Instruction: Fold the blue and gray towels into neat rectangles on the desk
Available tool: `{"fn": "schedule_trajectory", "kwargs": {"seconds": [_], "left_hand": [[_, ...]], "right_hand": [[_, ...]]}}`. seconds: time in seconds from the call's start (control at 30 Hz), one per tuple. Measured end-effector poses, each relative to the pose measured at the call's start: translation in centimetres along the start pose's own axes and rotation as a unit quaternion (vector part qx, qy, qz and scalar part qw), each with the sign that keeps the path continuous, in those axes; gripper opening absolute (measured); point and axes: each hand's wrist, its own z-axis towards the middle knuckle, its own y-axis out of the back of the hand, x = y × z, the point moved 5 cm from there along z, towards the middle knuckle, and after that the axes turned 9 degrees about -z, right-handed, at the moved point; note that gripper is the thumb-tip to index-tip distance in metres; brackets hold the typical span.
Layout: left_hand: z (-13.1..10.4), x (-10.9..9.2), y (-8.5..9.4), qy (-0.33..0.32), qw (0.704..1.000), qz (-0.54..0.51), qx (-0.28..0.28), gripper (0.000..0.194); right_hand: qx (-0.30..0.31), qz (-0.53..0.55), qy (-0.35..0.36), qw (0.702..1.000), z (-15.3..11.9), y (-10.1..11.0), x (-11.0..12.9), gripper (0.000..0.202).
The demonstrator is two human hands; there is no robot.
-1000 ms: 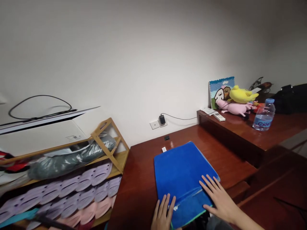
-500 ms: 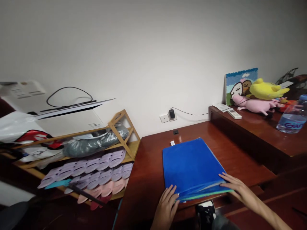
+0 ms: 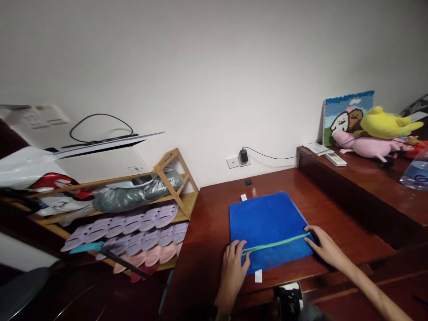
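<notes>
A blue cloth (image 3: 267,218) with a green edge lies on the dark red wooden desk (image 3: 200,267). Its near part is folded over, and the green edge runs across the cloth between both hands. At the left end of that edge, my left hand (image 3: 235,263) pinches the cloth between thumb and fingers. My right hand (image 3: 319,245) grips the fold's right end the same way. White tags stick out at the cloth's near side and far left side.
A wooden rack (image 3: 187,207) with lilac and pink slippers stands at the left. On the raised shelf (image 3: 364,178) at the right are plush toys, a remote (image 3: 335,159) and a bottle (image 3: 416,173). A charger (image 3: 244,155) is plugged into the wall.
Both hands have moved away from the desk's front edge, carrying the cloth's near edge over onto itself. The green edge now lies farther up the cloth, and the near tag shows fully.
</notes>
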Motion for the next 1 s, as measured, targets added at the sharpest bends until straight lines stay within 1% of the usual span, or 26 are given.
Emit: {"fn": "schedule_trajectory", "kwargs": {"seconds": [0.07, 0.13, 0.17, 0.23, 0.27, 0.3, 0.4, 0.5, 0.57, 0.7, 0.8, 0.87, 0.9, 1.0], "left_hand": [[-1.4, -1.0, -0.4, -0.079, 0.996, 0.027, 0.009, 0.035], [-2.7, -1.9, -0.6, -0.141, 0.989, 0.025, 0.035, 0.043], [-3.2, -2.2, -0.5, -0.153, 0.987, 0.018, 0.046, 0.046], [-3.5, -2.3, -0.1, -0.139, 0.988, 0.006, 0.062, 0.046], [-3.5, -2.2, 0.2, -0.125, 0.99, 0.001, 0.071, 0.044], [-3.4, -2.1, 0.4, -0.114, 0.99, -0.003, 0.081, 0.044], [-2.9, -1.9, 0.9, -0.104, 0.989, -0.005, 0.11, 0.054], [-2.1, -1.5, 0.9, -0.102, 0.986, 0.0, 0.129, 0.052], [-1.5, -1.2, 0.8, -0.107, 0.985, 0.0, 0.138, 0.05], [-0.9, -0.7, 0.5, -0.132, 0.978, 0.002, 0.16, 0.054], [-0.5, -0.3, 0.4, -0.128, 0.978, -0.004, 0.164, 0.053], [0.0, 0.1, 0.4, -0.1, 0.983, -0.022, 0.155, 0.049], [0.3, 0.3, 0.5, -0.077, 0.985, -0.033, 0.149, 0.046], [1.4, 0.7, 0.7, 0.001, 0.988, -0.06, 0.142, 0.039]], "right_hand": [[-0.049, -0.061, 0.043, 0.996, -1.5, 0.0, 0.0, 0.033], [-0.05, -0.11, 0.106, 0.987, -2.8, -0.3, 0.4, 0.03], [-0.039, -0.123, 0.136, 0.982, -3.3, -0.4, 0.6, 0.031], [-0.006, -0.131, 0.174, 0.976, -4.0, -0.6, 0.8, 0.036], [0.012, -0.132, 0.179, 0.975, -4.2, -0.6, 0.7, 0.039], [0.031, -0.132, 0.177, 0.975, -4.2, -0.6, 0.6, 0.043], [0.083, -0.126, 0.158, 0.976, -3.9, -0.2, 0.3, 0.056], [0.106, -0.118, 0.146, 0.976, -3.0, 0.1, 0.1, 0.055], [0.108, -0.117, 0.153, 0.975, -2.2, 0.1, 0.1, 0.051], [0.099, -0.134, 0.192, 0.967, -0.9, -0.3, -0.2, 0.042], [0.088, -0.153, 0.225, 0.958, -0.6, -0.5, -0.6, 0.047], [0.078, -0.163, 0.243, 0.953, -0.7, -0.6, -0.8, 0.054], [0.07, -0.167, 0.25, 0.951, -0.8, -0.6, -0.9, 0.055], [0.04, -0.176, 0.271, 0.945, -0.8, -0.7, -0.4, 0.043]]}}
